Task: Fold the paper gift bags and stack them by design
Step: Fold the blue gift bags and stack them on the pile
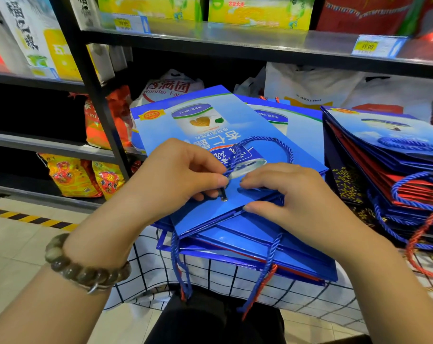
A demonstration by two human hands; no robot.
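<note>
Top gift bag lies flat, blue, print facing up, on the centre stack of matching bags. The stack sits on a checked cloth. Left hand, coming in from 8 o'clock, pinches the blue cord handle between thumb and forefinger. There's a small dark bit under that thumb, can't tell what. Right hand, from 4 o'clock, has its fingers curled on the bag face and thumb at its near edge, looks like a pinch. Second stack of blue and red bags is at 3 o'clock, just beside. Bead bracelet on the left wrist.
</note>
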